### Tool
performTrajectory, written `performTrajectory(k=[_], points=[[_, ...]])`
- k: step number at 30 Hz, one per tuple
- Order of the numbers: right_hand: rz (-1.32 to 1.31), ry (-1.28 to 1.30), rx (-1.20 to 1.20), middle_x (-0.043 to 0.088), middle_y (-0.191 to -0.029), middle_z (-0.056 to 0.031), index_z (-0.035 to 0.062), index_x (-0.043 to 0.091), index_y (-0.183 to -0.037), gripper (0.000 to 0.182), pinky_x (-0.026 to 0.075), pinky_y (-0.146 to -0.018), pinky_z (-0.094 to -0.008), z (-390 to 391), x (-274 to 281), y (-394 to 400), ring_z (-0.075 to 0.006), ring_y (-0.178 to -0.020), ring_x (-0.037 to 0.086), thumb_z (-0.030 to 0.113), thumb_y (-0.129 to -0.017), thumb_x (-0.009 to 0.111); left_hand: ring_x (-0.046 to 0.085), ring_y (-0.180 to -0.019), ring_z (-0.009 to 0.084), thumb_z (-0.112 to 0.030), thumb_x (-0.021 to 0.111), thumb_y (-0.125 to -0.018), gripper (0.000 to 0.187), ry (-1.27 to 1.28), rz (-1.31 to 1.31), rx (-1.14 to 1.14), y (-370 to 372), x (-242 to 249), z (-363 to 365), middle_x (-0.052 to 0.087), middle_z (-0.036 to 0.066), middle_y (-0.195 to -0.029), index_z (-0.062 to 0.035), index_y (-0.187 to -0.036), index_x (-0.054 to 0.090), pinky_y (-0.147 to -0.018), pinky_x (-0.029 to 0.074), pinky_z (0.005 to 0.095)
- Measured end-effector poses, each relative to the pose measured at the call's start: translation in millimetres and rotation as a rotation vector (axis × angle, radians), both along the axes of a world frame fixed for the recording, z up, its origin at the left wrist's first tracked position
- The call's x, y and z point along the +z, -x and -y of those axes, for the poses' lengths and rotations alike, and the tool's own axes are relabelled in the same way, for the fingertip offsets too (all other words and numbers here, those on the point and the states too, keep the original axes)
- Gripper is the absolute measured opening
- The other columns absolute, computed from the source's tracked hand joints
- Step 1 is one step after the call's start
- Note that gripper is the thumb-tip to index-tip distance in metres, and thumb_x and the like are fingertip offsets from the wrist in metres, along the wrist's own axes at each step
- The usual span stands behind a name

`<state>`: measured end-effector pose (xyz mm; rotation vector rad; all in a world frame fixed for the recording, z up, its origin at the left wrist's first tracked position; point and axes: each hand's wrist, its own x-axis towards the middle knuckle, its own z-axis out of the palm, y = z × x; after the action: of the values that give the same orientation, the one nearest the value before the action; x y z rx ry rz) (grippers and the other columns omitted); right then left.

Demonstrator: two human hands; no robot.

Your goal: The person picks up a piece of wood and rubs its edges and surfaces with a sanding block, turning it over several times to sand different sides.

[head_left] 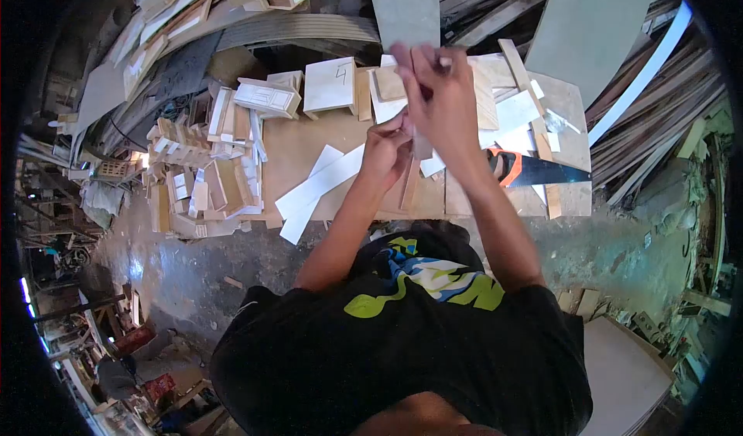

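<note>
My left hand [385, 151] and my right hand [435, 95] meet above the middle of a wooden workbench [298, 145]. Between them stands a narrow wood strip [409, 188], nearly upright, its lower end close to the bench's near edge. The left hand's fingers are closed on the strip at mid height. The right hand is curled over the strip's upper part, fingertips pointing away from me. Something small and pale shows at the right fingertips; I cannot tell what it is. The top of the strip is hidden by the right hand.
A handsaw [542, 171] with an orange and black handle lies on the bench to the right. Two long white strips [317, 192] lie left of my hands. A square board marked 4 [331, 85] and stacked wood offcuts [201, 180] crowd the left. Planks lean behind.
</note>
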<state>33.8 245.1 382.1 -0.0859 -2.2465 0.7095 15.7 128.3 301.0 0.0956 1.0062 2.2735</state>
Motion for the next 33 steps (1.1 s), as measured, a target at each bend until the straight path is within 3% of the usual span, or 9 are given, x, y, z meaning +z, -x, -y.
performTrajectory(k=[6,9,13,17,21,25,26,29,33], points=[[-0.094,0.058,0.014,0.055,-0.104,-0.0248,0.0020,0.068,-0.113,0.030,0.046,-0.083,-0.0460,5,8,-8,-0.0403,-0.095,0.054,0.011,-0.085,0.067,0.060,-0.089,0.0090,0.000,0.057,-0.093,0.030,-0.019,-0.157,-0.062,-4,3,4,0.066,0.002,-0.108,0.0033,-0.123,0.060,-0.074,0.048,0.0226],[-0.092,0.003,-0.038,0.056,-0.103,-0.0241,0.0013,0.068,-0.113,0.030,0.046,-0.083,-0.0459,-6,1,18,-0.0397,-0.094,0.054,0.011,-0.085,0.067,0.060,-0.091,0.0105,0.001,0.056,-0.094,0.031,-0.058,-0.129,-0.051,2,-11,1,0.065,0.003,-0.109,0.0041,-0.125,0.059,-0.077,0.049,0.0235],[-0.058,0.011,0.038,0.057,-0.101,-0.0241,0.0003,0.068,-0.112,0.030,0.048,-0.078,-0.0447,17,-24,-29,-0.0390,-0.097,0.055,0.012,-0.084,0.069,0.060,-0.090,0.0116,0.000,0.057,-0.095,0.031,0.139,-0.088,0.030,12,1,12,0.065,0.004,-0.107,0.0049,-0.126,0.059,-0.080,0.048,0.0234],[-0.080,0.087,-0.004,0.058,-0.107,-0.0249,0.0013,0.069,-0.111,0.030,0.049,-0.078,-0.0441,-5,-4,-2,-0.0394,-0.097,0.056,0.013,-0.083,0.069,0.058,-0.088,0.0106,0.001,0.055,-0.095,0.030,0.131,-0.334,0.040,-1,-13,5,0.064,0.002,-0.106,0.0042,-0.125,0.060,-0.078,0.048,0.0247],[-0.013,0.069,0.059,0.058,-0.105,-0.0260,0.0010,0.071,-0.107,0.026,0.048,-0.080,-0.0437,10,-11,-20,-0.0400,-0.096,0.056,0.014,-0.084,0.070,0.061,-0.089,0.0107,0.000,0.053,-0.097,0.029,0.040,-0.061,0.078,7,-5,7,0.064,0.003,-0.109,0.0033,-0.125,0.061,-0.077,0.050,0.0260],[0.070,0.162,0.081,0.059,-0.105,-0.0241,0.0010,0.070,-0.111,0.031,0.049,-0.081,-0.0427,34,-35,-57,-0.0377,-0.095,0.057,0.014,-0.082,0.071,0.061,-0.087,0.0104,0.006,0.051,-0.094,0.042,0.065,0.024,0.144,9,11,16,0.065,0.001,-0.108,0.0020,-0.135,0.053,-0.075,0.050,0.0233],[0.097,0.092,0.055,0.059,-0.106,-0.0236,0.0011,0.069,-0.111,0.032,0.049,-0.081,-0.0422,28,-32,-53,-0.0368,-0.094,0.057,0.014,-0.082,0.071,0.062,-0.090,0.0108,0.009,0.051,-0.090,0.045,0.084,0.015,0.083,14,-13,20,0.064,0.002,-0.111,0.0019,-0.135,0.053,-0.075,0.050,0.0224],[-0.052,0.019,0.006,0.057,-0.108,-0.0215,0.0023,0.069,-0.110,0.032,0.049,-0.080,-0.0420,17,-12,-22,-0.0367,-0.095,0.056,0.015,-0.082,0.072,0.063,-0.092,0.0115,0.010,0.052,-0.088,0.047,0.011,0.006,0.044,6,-9,11,0.064,0.003,-0.113,0.0023,-0.134,0.053,-0.076,0.051,0.0226],[0.041,-0.007,0.026,0.056,-0.109,-0.0211,0.0022,0.070,-0.109,0.030,0.049,-0.081,-0.0420,35,-28,-55,-0.0365,-0.096,0.056,0.015,-0.082,0.072,0.063,-0.100,0.0150,0.009,0.048,-0.090,0.046,-0.046,0.033,0.130,16,10,15,0.064,0.006,-0.117,0.0024,-0.136,0.051,-0.085,0.054,0.0298]])
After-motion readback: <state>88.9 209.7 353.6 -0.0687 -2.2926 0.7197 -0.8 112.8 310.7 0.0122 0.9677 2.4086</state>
